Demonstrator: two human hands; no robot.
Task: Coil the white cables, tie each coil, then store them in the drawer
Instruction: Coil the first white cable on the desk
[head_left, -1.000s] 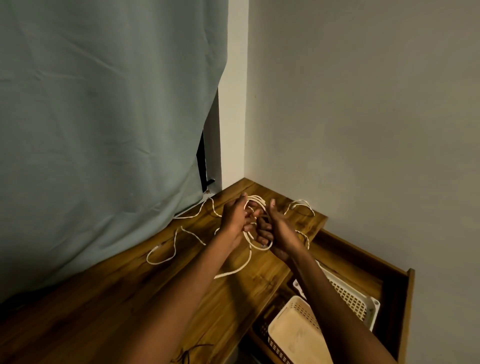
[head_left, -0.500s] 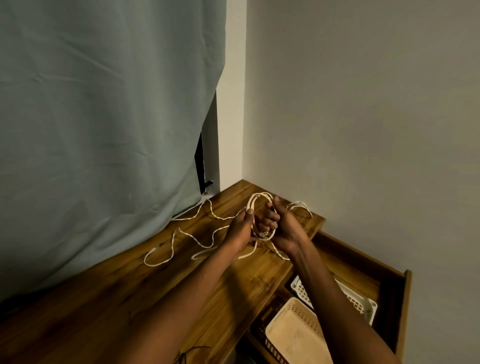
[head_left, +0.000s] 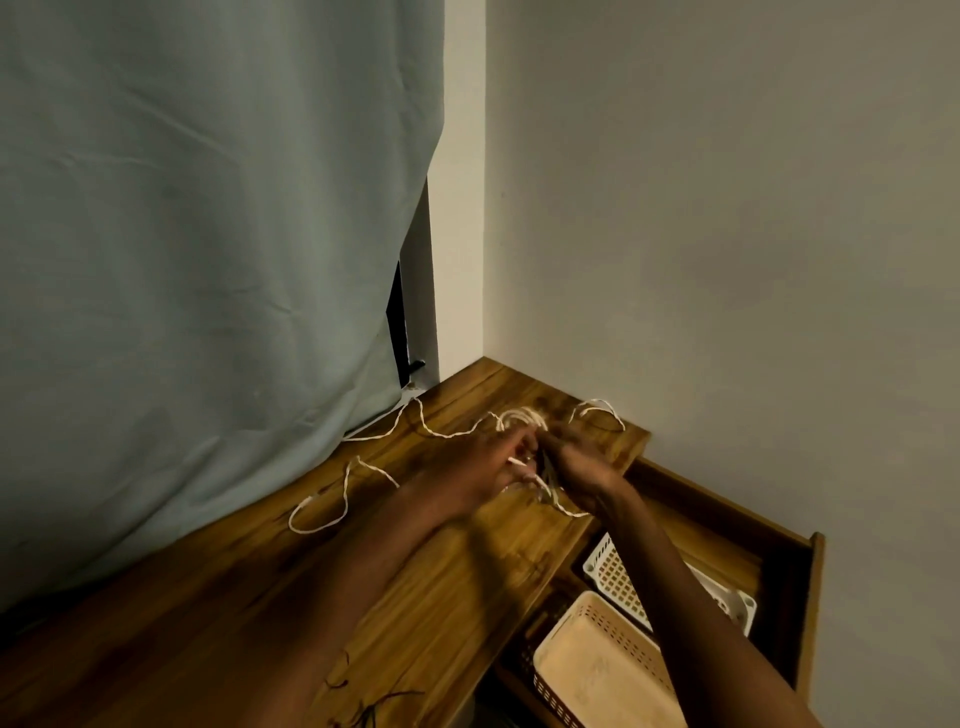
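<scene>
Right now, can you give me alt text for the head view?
Both hands, left hand and right hand, work a partly coiled white cable over a wooden desk; loose cable trails left toward a curtain. The open drawer holds two baskets.

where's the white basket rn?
Head view, lower right: the white basket sits in the open drawer, just behind the beige basket, partly hidden by the right forearm.
</scene>
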